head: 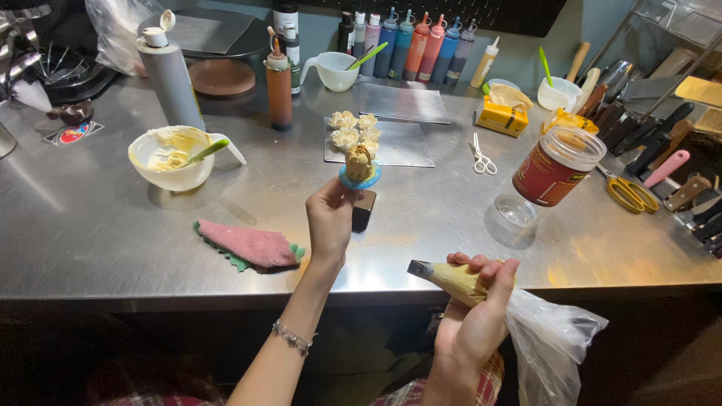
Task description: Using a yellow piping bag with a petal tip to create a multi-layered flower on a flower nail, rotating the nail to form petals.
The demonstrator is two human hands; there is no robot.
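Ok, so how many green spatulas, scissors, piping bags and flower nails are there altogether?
green spatulas: 3
scissors: 2
piping bag: 1, in the right hand
flower nail: 1, in the left hand
Total: 7

Bare steel between pink cloth [252, 246] and jar [556, 165].

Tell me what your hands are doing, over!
Left hand holds up flower nail with a cream flower. Right hand grips piping bag, tip off the flower. Nothing between them, over.
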